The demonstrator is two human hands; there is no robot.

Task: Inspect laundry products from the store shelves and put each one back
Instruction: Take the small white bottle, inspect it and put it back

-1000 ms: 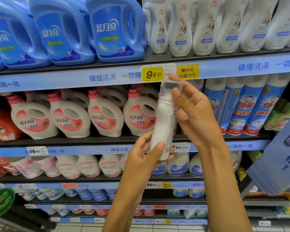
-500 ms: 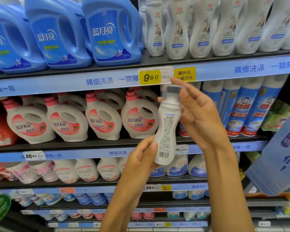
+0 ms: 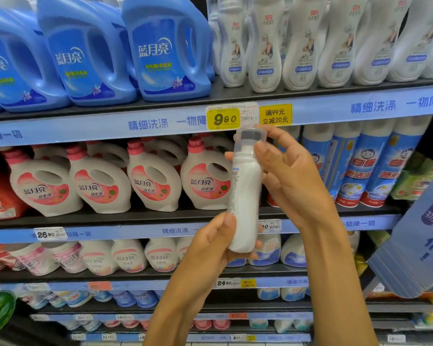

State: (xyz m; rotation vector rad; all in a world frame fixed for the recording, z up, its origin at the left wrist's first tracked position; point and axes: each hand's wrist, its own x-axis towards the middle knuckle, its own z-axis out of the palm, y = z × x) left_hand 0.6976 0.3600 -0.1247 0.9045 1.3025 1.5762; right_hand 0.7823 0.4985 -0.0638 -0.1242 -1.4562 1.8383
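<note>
A slim white bottle (image 3: 245, 196) with a clear cap over a dark top stands upright in front of the shelves. My left hand (image 3: 210, 245) grips its base from below, thumb up along its left side. My right hand (image 3: 285, 176) holds its upper part, fingers curled round the neck and cap. The bottle's narrow side faces me, with a strip of label print showing along its left edge. A row of matching white bottles (image 3: 265, 46) stands on the top shelf (image 3: 360, 106) above.
Blue detergent jugs (image 3: 165, 51) fill the top shelf's left. White jugs with pink caps (image 3: 150, 181) sit one shelf down, beside blue-and-white spray cans (image 3: 355, 166). A yellow price tag (image 3: 223, 119) hangs just above the bottle. A blue hanging sign (image 3: 415, 240) juts out at right.
The bottle has been turned about its long axis: half a second ago its printed back label with barcode faced me, now its narrow side does. Both hands keep their hold.
</note>
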